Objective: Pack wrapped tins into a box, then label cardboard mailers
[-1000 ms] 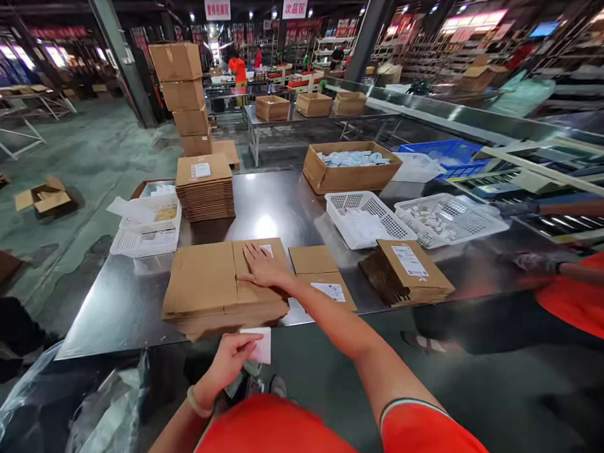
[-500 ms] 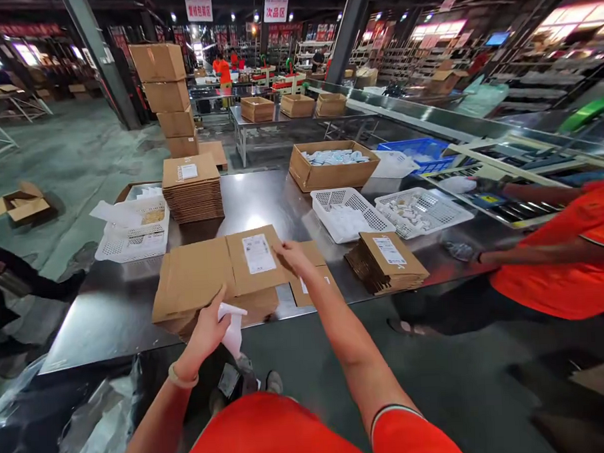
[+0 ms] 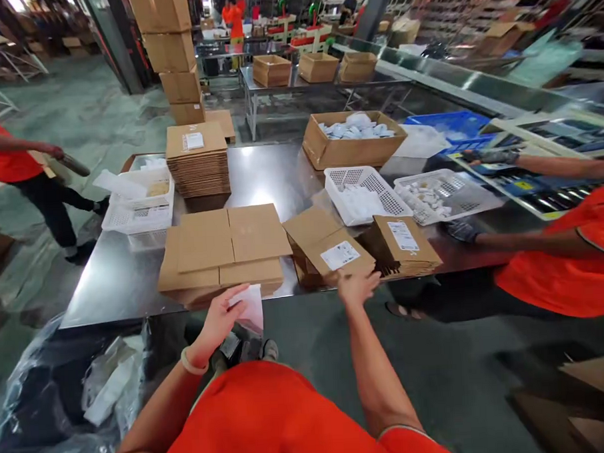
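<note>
In the head view my left hand pinches a white sheet of paper at the table's front edge. Just behind it lies a stack of flattened cardboard boxes, whose top one has no label. My right hand has its fingers spread at the near edge of a flattened box that carries a white printed label. That box lies at an angle on other cardboard. Right of it leans a pile of folded, labelled boxes.
White baskets with small items and an open carton stand behind. A taller cardboard stack and another basket are at left. A co-worker reaches in from the right. A plastic-lined bin stands at lower left.
The labelled box has moved right from the left stack onto the cardboard beside it. My right hand has moved right and its fingers have spread. My left hand still holds the paper.
</note>
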{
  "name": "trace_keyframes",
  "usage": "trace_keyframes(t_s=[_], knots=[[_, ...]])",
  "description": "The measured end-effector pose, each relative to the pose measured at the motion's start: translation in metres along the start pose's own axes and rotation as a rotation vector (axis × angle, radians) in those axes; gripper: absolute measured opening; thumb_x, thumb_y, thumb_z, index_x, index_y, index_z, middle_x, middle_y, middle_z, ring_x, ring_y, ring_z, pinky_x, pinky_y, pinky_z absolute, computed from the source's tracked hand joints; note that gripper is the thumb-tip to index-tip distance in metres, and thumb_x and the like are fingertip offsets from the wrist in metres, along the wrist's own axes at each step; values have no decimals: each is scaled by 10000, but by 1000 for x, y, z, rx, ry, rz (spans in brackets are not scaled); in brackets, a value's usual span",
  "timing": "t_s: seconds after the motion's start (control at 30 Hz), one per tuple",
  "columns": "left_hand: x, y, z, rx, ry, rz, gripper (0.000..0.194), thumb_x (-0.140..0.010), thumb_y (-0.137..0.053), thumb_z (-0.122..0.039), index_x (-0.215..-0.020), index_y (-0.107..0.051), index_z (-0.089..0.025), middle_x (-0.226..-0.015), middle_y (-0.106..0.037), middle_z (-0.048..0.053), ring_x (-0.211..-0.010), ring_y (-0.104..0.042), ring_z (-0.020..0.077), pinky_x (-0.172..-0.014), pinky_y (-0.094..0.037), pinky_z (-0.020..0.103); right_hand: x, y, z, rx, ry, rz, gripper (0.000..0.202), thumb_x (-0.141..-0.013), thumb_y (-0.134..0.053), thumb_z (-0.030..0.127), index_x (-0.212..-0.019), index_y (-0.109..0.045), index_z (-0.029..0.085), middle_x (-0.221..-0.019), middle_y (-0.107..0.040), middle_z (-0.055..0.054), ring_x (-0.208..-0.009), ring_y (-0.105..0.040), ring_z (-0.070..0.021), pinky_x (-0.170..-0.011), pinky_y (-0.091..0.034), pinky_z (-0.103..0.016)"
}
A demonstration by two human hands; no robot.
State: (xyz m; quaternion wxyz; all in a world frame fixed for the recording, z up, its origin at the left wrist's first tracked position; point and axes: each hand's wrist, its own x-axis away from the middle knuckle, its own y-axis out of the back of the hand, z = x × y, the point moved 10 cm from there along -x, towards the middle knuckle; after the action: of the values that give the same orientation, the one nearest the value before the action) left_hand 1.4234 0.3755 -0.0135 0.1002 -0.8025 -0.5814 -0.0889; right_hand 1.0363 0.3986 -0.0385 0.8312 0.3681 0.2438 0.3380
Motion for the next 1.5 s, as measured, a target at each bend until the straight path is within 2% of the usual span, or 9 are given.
trace_keyframes(t_s=[0.17,0.3,0.43,0.57,0.73,0.9,1.13,1.3,1.5], knots=[[9,-9,-7,193,66,30,722,-675,-861,-247,-1368,-688,-143,-1146,-783,103,-920,-705,213,-826,-552,289,67,-43,56,-540,120,286,426,-847,-648,581,-1039,-742,213,-921,-737,-112,-875,-663,-280,-816,-561,-430],[20,-16,-11,160,99,121,652,-717,-847,-263,-1346,-711,-156,-1165,-784,106,-941,-709,224,-832,-545,290,14,-34,94,-551,49,95,502,-878,-597,545,-1197,-677,165,-993,-732,-123,-908,-665,-258,-846,-554,-406],[28,-18,-8,83,106,164,652,-730,-816,-247,-1369,-708,-173,-1164,-798,98,-941,-719,227,-838,-553,299,-40,-78,133,-566,-34,492,711,-711,-746,499,-1303,-583,140,-739,-638,3,-698,-617,-201,-675,-523,-341],[31,-7,-8,13,17,94,595,-734,-803,-275,-1322,-755,-193,-1314,-760,100,-1127,-703,288,-973,-544,357,-26,-101,151,-751,-2,683,649,-597,-792,463,-1155,-626,177,-655,-567,70,-584,-531,-136,-564,-438,-266],[37,10,-3,-56,22,29,350,-750,-784,-326,-1061,-863,-184,-1107,-825,100,-997,-733,286,-921,-561,364,19,-89,139,-651,90,608,692,-708,-745,527,-1288,-626,169,-735,-628,26,-657,-577,-177,-628,-502,-322],[45,21,-3,117,76,-69,519,-723,-835,-317,-1210,-791,-144,-945,-797,64,-749,-678,173,-717,-533,266,53,-27,153,-343,356,354,653,-794,-775,603,-1283,-703,176,-1155,-667,-166,-1048,-629,-335,-927,-517,-493],[57,34,2,459,95,-176,645,-662,-904,-255,-1273,-729,-147,-961,-792,59,-785,-709,169,-747,-562,263,225,-102,182,-698,477,1447,530,-736,-808,655,-1005,-800,199,-988,-777,-65,-942,-682,-283,-871,-533,-395],[59,101,52,688,172,-564,464,-702,-807,-66,-1151,-727,-148,-979,-798,54,-790,-720,149,-722,-572,227,251,-138,143,-704,222,1702,399,-712,-838,532,-872,-787,170,-822,-759,-22,-768,-654,-203,-749,-505,-310],[66,137,115,795,300,-647,405,-799,-741,-9,-1186,-687,-117,-928,-783,56,-722,-716,130,-678,-576,207,269,-140,119,-656,182,1864,399,-700,-838,537,-807,-755,162,-746,-710,1,-698,-587,-158,-682,-454,-276]])
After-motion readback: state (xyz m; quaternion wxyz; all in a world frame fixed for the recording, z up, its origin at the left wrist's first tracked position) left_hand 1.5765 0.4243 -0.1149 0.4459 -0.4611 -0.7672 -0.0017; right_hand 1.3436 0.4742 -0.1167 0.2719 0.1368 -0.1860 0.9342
